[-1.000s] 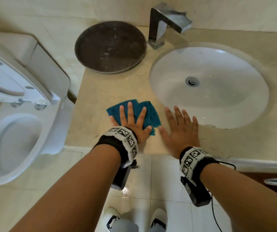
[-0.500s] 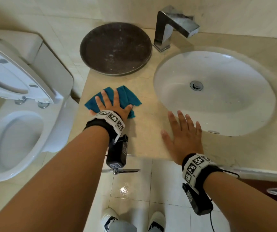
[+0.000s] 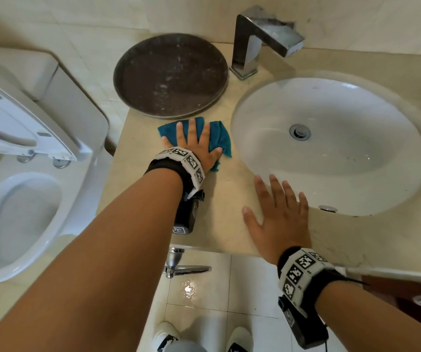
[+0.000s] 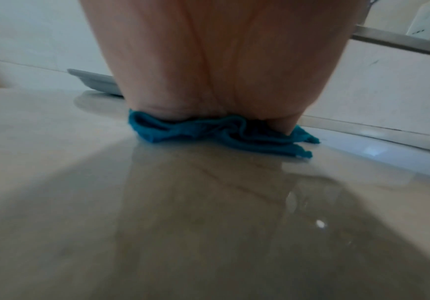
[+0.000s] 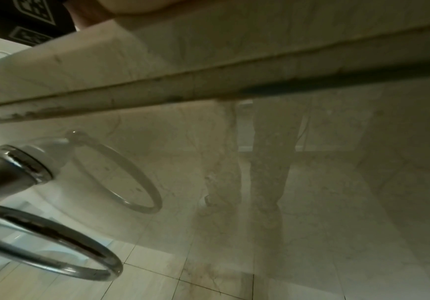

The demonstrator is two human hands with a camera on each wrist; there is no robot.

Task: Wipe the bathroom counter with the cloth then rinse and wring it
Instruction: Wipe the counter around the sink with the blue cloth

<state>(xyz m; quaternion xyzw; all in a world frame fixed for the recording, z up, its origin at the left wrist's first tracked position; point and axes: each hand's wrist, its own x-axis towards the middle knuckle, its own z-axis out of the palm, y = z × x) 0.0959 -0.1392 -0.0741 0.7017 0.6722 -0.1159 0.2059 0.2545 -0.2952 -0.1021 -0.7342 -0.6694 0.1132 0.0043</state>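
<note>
From the head view, we have our left hand (image 3: 194,146) flat with fingers spread on the crumpled teal cloth (image 3: 219,138), pressing it onto the beige polished stone counter (image 3: 224,212). The cloth sits between the round dark metal tray (image 3: 170,74) and the white oval basin (image 3: 331,143), near the tray's front rim. We judge the flat palm is there to drive the whole cloth across the surface, so this is the wiping step; rinsing and wringing are not yet done. Our right hand (image 3: 279,217) lies flat and spread on the counter beside the basin's rim, holding nothing, probably bracing us as we lean in. Count: one cloth, one tray, one basin, one square chrome tap (image 3: 262,39) behind it, one white toilet (image 3: 23,199) to the left, two hands.

Down at the left wrist view, the heel of the left hand (image 4: 221,60) bears on the cloth (image 4: 221,132), which bunches into folds beneath it; the fingers are hidden here. The counter (image 4: 157,203) shines in front, with the tray's edge (image 4: 93,81) behind.

The right wrist view looks under the counter's front edge (image 5: 209,85). The right hand is barely in shot, so this view says nothing about its fingers. We count one chrome towel ring (image 5: 54,243), plus its reflection.
</note>
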